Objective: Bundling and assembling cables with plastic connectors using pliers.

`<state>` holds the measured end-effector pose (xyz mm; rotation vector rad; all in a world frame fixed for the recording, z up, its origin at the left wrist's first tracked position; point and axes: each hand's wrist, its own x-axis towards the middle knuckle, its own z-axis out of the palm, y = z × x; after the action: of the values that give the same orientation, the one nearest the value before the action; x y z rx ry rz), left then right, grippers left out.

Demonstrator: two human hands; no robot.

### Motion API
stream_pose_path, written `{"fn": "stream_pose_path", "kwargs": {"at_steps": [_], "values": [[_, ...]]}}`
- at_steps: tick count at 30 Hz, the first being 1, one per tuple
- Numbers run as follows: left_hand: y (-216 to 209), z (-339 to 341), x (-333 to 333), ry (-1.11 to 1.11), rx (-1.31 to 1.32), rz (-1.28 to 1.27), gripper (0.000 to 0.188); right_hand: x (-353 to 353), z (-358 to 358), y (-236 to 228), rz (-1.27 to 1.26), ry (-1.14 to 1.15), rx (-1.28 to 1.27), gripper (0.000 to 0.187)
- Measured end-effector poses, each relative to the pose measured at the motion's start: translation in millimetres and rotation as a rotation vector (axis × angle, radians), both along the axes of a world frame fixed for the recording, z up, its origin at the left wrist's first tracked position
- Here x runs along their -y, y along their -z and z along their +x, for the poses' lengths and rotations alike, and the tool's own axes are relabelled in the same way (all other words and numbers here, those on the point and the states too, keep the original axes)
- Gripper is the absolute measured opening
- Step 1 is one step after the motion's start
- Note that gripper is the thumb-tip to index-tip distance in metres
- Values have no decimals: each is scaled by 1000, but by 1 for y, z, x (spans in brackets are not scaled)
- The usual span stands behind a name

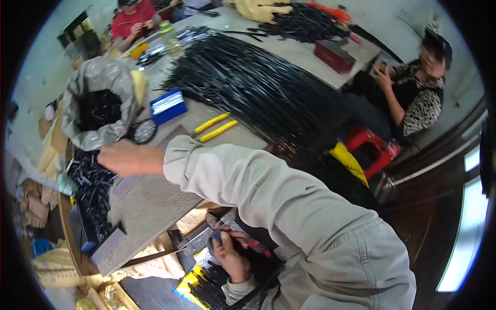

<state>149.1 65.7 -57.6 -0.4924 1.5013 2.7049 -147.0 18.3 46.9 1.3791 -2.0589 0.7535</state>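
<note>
My right arm stretches across to the left, and my right hand (129, 158) is over the edge of a heap of small black pieces (93, 181). Its fingers look curled together, but their tips are blurred and what they hold cannot be made out. Low in the middle, my left hand (231, 258) is closed around a small dark grey object (217, 237) whose kind does not show. Beside it lies a red-handled tool (257, 246), partly hidden. Long thin black strips (206, 289) lie on a yellow bag just below that hand.
A grey sack (98, 72) holds black pieces. Near it are a blue box (168, 107), a round dish (144, 132) and yellow-handled pliers (217, 129). Black strips (248, 77) cover the table. A person (423, 88) sits right beside a red stool (367, 150); another (134, 26) works far left.
</note>
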Motion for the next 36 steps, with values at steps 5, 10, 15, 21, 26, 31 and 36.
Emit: {"fn": "stream_pose_path", "kwargs": {"at_steps": [5, 10, 15, 21, 26, 31, 36], "values": [[-20, -3, -13, 29, 83, -23, 15, -114, 116, -13, -109, -265, 374, 40], [-17, -5, -27, 77, -33, 47, 16, -216, 180, 31, -46, -82, 620, 14], [-24, 3, -40, 239, -49, 79, 21, -245, 215, 40, 13, 0, 783, 10], [-29, 11, -59, 297, -39, 54, 25, -266, 227, 40, 6, 33, 794, 11], [-28, 17, -66, 265, 32, 116, 29, -269, 236, 36, 7, 125, 728, 13], [-33, 20, -67, 277, 7, 94, 26, -270, 241, 41, -51, 136, 715, 11], [-33, 20, -64, 271, -90, 22, 22, -271, 240, 37, -38, 129, 760, 10]]}}
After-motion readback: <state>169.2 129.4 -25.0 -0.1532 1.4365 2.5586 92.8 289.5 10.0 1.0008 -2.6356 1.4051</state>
